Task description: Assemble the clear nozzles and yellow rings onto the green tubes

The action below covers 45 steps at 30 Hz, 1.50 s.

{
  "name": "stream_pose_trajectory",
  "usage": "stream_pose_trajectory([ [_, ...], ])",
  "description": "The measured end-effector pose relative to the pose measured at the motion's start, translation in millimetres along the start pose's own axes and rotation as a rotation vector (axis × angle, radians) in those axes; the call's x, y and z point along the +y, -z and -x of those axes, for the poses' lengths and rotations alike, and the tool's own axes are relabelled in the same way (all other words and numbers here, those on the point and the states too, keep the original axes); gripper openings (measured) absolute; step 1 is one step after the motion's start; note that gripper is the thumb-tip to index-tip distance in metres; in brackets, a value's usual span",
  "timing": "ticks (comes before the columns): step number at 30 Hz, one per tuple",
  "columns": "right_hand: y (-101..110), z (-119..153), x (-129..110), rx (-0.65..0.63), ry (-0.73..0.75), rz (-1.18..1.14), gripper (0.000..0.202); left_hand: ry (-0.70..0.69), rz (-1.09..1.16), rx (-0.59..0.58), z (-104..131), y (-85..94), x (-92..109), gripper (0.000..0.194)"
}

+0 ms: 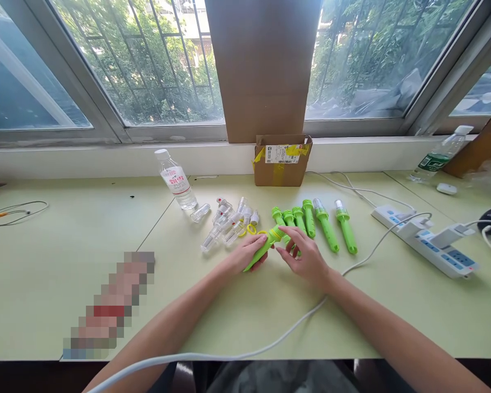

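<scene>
My left hand (250,253) is wrapped round the body of a green tube (262,252), which tilts up to the right. Around the tube's top end is a yellow ring (275,233). The fingertips of my right hand (305,254) are at that top end, thumb and fingers curved. Behind my hands, several green tubes (309,219) lie in a row; the two on the right, one of them a capped tube (346,228), have clear tops. To the left is a pile of clear plastic parts (223,221), with loose yellow rings (251,229) beside it.
A water bottle (177,183) stands at the back left, a cardboard box (281,164) at the back middle. On the right lies a power strip (427,240) with plugs. A white cable (270,345) crosses the front. Another bottle (439,155) leans at the back right.
</scene>
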State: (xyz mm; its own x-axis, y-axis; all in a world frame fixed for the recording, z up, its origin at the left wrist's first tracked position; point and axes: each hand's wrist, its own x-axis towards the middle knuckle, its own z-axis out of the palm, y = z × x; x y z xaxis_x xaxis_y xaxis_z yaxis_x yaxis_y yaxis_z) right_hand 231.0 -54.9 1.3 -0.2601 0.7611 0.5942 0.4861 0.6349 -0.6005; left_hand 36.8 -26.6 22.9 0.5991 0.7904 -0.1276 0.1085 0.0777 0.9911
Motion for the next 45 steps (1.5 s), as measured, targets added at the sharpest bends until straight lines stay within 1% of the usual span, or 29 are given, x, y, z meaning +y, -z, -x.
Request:
stream_pose_trajectory([
  [3, 0, 0, 0, 0.03, 0.015, 0.012, 0.041, 0.007, -0.019, 0.001, 1, 0.1, 1, 0.041],
  [13, -1, 1, 8, 0.066, 0.07, 0.082, 0.032, -0.007, -0.098, -0.015, 2, -2.0, 4, 0.039],
  [18, -2, 1, 11, 0.102, 0.111, 0.13, 0.029, -0.02, -0.097, -0.025, 3, -2.6, 4, 0.039],
  [22, -1, 0, 10, 0.108, 0.101, 0.116, 0.027, -0.036, -0.098, -0.016, 3, -3.4, 3, 0.039],
  [25, 0, -2, 5, 0.094, 0.047, 0.044, 0.028, -0.032, -0.091, -0.005, 2, -3.7, 3, 0.04],
  [27, 1, -3, 1, 0.107, -0.027, -0.057, 0.03, -0.015, -0.067, 0.012, 2, -3.6, 2, 0.04],
  [30, 3, -6, -3, 0.179, -0.223, -0.272, 0.026, 0.009, -0.023, 0.047, 1, -3.0, 1, 0.041],
  [33, 7, -10, -1, 0.236, -0.44, -0.53, 0.022, 0.011, -0.009, 0.062, 1, -2.7, 2, 0.04],
  [35, 9, -12, 2, 0.269, -0.529, -0.655, 0.02, 0.013, -0.016, 0.064, 1, -2.8, 2, 0.04],
  [37, 10, -14, 4, 0.291, -0.57, -0.718, 0.019, 0.015, -0.021, 0.066, 1, -3.0, 2, 0.039],
  [39, 9, -14, 5, 0.293, -0.58, -0.733, 0.019, 0.015, -0.021, 0.066, 1, -3.0, 2, 0.038],
  [45, 6, -12, 4, 0.25, -0.533, -0.643, 0.017, 0.017, -0.028, 0.057, 1, -2.6, 2, 0.039],
])
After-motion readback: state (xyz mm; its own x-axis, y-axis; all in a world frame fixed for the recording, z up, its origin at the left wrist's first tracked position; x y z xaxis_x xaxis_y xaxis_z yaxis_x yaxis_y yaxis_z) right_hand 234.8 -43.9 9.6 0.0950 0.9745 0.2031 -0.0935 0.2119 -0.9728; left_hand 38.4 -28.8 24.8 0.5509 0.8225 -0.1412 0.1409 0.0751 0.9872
